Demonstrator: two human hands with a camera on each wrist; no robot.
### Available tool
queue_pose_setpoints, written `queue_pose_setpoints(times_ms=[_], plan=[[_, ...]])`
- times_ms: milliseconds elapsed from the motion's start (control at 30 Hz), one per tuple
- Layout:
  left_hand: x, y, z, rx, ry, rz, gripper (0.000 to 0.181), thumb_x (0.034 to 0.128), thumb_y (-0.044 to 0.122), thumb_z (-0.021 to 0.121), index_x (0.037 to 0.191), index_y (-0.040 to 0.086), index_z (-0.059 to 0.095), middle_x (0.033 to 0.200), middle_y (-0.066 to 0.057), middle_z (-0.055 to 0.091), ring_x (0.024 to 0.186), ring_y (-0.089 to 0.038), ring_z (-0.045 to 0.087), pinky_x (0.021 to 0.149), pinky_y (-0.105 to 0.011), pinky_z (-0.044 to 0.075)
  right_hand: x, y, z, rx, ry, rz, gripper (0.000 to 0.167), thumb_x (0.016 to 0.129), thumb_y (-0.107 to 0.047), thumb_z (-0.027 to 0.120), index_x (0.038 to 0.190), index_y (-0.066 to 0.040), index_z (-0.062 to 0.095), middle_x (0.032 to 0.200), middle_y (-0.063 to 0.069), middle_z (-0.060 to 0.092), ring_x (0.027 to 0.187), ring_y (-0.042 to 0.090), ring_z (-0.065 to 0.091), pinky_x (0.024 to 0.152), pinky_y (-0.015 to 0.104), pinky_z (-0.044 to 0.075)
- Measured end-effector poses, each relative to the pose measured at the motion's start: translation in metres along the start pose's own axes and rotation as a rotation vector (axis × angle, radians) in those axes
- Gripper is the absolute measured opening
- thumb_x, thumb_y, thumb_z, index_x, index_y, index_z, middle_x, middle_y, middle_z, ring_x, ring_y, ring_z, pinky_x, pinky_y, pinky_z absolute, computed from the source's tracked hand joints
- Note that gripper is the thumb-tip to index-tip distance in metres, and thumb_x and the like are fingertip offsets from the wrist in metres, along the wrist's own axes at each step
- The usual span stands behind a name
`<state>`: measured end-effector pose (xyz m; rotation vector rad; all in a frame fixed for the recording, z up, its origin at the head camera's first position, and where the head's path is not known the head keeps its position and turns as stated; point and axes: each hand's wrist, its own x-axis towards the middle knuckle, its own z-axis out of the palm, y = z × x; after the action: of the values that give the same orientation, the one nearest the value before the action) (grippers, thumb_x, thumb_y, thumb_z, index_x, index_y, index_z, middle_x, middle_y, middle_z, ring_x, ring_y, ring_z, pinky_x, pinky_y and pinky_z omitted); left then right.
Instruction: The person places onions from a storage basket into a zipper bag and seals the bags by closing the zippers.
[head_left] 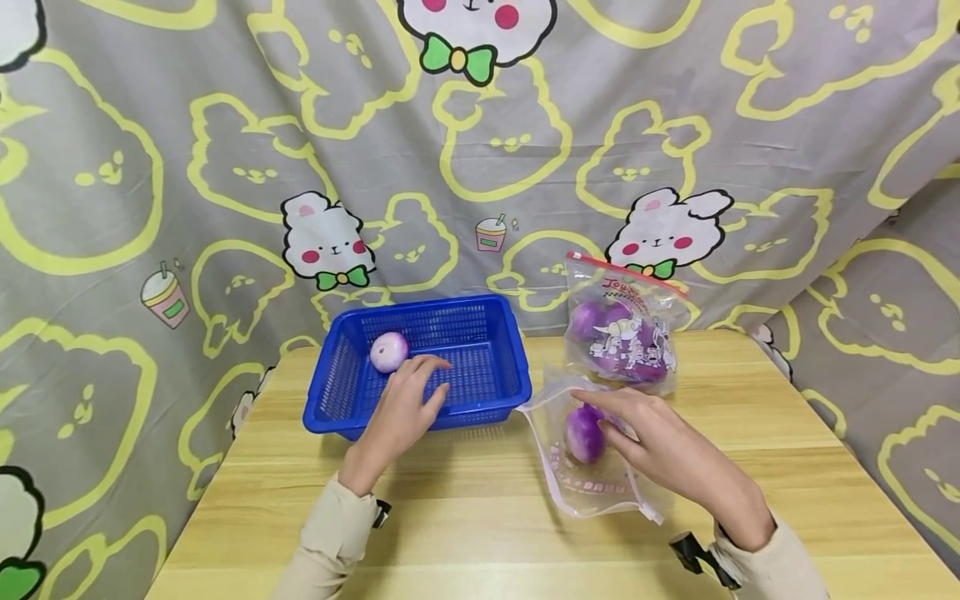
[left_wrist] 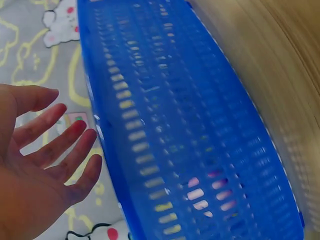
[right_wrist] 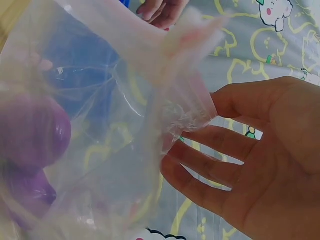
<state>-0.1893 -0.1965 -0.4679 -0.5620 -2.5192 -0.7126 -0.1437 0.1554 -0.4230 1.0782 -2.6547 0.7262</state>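
Note:
My left hand (head_left: pixel 405 408) hovers over the front rim of a blue plastic basket (head_left: pixel 420 419), fingers loosely bent and holding nothing. A pale purple onion (head_left: pixel 389 352) lies at the left in the basket; through the slots in the left wrist view a bit of it shows. My right hand (head_left: pixel 660 433) pinches the edge of a clear zip bag (head_left: pixel 551 433) between thumb and fingers. Inside this bag is a purple onion (head_left: pixel 585 434). In the right wrist view, the bag (right_wrist: pixel 125 165) hangs beside the fingers (right_wrist: pixel 200 160), purple shapes showing through it.
Behind the right hand, a second clear zip bag (head_left: pixel 622 283) with a red top strip holds several purple onions (head_left: pixel 588 321) and stands against the patterned cloth (head_left: pixel 510 150). Everything rests on a wooden table (head_left: pixel 465 517), and the cloth rises at its back and sides.

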Motion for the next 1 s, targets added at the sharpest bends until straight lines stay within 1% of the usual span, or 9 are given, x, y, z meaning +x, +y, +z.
queue_pose_setpoints(times_ms=[133,267,400,500,600,800,900,1000], plan=[[0.003,-0.013,-0.001,0.014,-0.025,0.0,0.023,0.0904,0.007,0.069,0.113,0.005,0.068,0.116,-0.013,0.066,0.109,-0.031,0.062,0.093,-0.049,0.049,0.0,0.0,0.0,-0.005,-0.003,0.003,0.05,0.09,0.002,0.066,0.138,-0.007,0.058,0.134,0.011,0.062,0.121,0.031,0.06,0.097,0.05,0.049],[0.006,-0.03,-0.003,0.076,-0.064,-0.019,0.024,0.0919,0.008,0.068,0.116,0.005,0.067,0.119,-0.013,0.065,0.112,-0.032,0.061,0.094,-0.049,0.049,0.0,0.001,0.0,-0.013,-0.006,-0.001,0.049,0.09,0.002,0.066,0.138,-0.006,0.059,0.134,0.011,0.062,0.121,0.031,0.06,0.098,0.049,0.049],[0.008,-0.043,-0.006,0.141,-0.103,-0.05,0.026,0.093,0.011,0.067,0.118,0.004,0.066,0.12,-0.014,0.064,0.114,-0.032,0.059,0.096,-0.053,0.047,0.0,0.001,-0.001,-0.025,-0.008,-0.003,0.049,0.09,0.001,0.067,0.137,-0.006,0.059,0.133,0.011,0.062,0.12,0.03,0.06,0.098,0.048,0.049],[0.01,-0.05,-0.007,0.172,-0.123,-0.056,0.028,0.0932,0.013,0.067,0.12,0.005,0.065,0.122,-0.015,0.063,0.116,-0.033,0.058,0.094,-0.057,0.046,-0.001,0.002,-0.002,-0.029,-0.007,0.003,0.048,0.09,0.001,0.067,0.136,-0.006,0.059,0.133,0.011,0.063,0.12,0.03,0.06,0.097,0.048,0.05],[0.011,-0.056,-0.008,0.191,-0.124,-0.051,0.028,0.0919,0.012,0.068,0.119,0.005,0.065,0.121,-0.016,0.063,0.115,-0.035,0.058,0.092,-0.057,0.047,-0.001,0.003,-0.001,-0.026,-0.007,0.002,0.048,0.089,0.001,0.067,0.136,-0.006,0.06,0.132,0.012,0.063,0.119,0.03,0.061,0.096,0.047,0.051],[0.016,-0.069,-0.01,0.199,-0.101,-0.024,0.026,0.0895,0.01,0.07,0.115,0.003,0.066,0.12,-0.017,0.064,0.112,-0.036,0.06,0.087,-0.055,0.051,0.0,0.004,0.0,-0.024,-0.009,-0.007,0.048,0.089,0.003,0.067,0.136,-0.005,0.06,0.132,0.012,0.064,0.118,0.032,0.061,0.095,0.049,0.051],[0.019,-0.075,-0.012,0.208,-0.111,-0.041,0.028,0.0887,0.01,0.07,0.116,0.003,0.066,0.122,-0.018,0.063,0.11,-0.038,0.06,0.085,-0.055,0.051,0.0,0.004,-0.001,-0.023,-0.019,0.001,0.048,0.089,0.002,0.067,0.136,-0.006,0.06,0.132,0.012,0.063,0.119,0.032,0.06,0.096,0.05,0.05],[0.023,-0.081,-0.013,0.226,-0.14,-0.067,0.031,0.0882,0.01,0.07,0.118,0.003,0.064,0.124,-0.02,0.062,0.105,-0.039,0.06,0.082,-0.055,0.051,0.0,0.004,-0.001,-0.022,-0.029,0.008,0.048,0.09,0.002,0.066,0.137,-0.006,0.059,0.132,0.012,0.063,0.12,0.033,0.06,0.097,0.05,0.049]])
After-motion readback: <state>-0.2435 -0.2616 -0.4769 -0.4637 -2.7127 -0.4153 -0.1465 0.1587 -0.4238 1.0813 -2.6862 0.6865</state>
